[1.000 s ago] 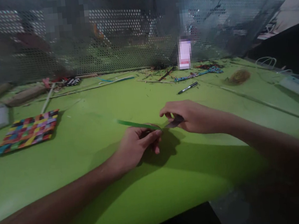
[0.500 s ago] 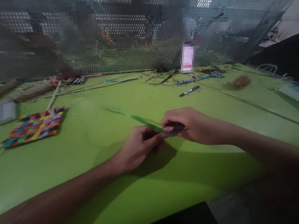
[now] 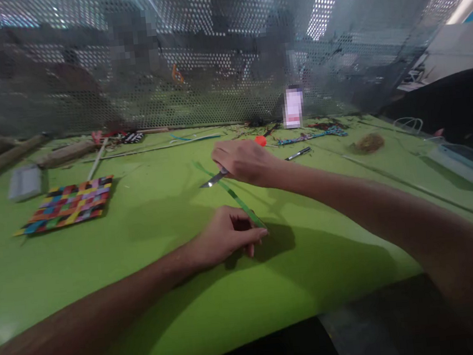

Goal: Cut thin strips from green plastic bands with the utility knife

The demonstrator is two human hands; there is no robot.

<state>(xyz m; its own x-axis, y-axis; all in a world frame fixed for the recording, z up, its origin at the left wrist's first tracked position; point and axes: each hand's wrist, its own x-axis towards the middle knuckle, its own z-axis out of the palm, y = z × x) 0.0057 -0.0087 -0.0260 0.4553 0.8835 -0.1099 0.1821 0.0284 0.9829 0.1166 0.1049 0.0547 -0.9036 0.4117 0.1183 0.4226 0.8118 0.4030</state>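
Note:
A narrow green strip [image 3: 237,197] slants up and away from my left hand [image 3: 225,236], its near end pinched between thumb and fingers just above the table. Beyond it, my right hand [image 3: 247,162] is closed round a knife [image 3: 213,180]. The bare pointed blade sticks out leftward, over the strip's far part; whether they touch I cannot tell. An orange-red end shows behind the right knuckles, and the rest of the handle is hidden in the grip.
A woven multicoloured mat [image 3: 69,204] lies on the left of the green table [image 3: 184,327], near a whitish block [image 3: 25,182]. A pen [image 3: 298,153], a blue patterned strip [image 3: 312,136] and a brown fibre clump [image 3: 367,143] lie behind my right arm. A perforated metal screen [image 3: 211,85] borders the back.
My right hand has moved up and left, away from my left hand, and the knife blade now points left over the strip. My left hand keeps its pinch on the strip, which slants more steeply.

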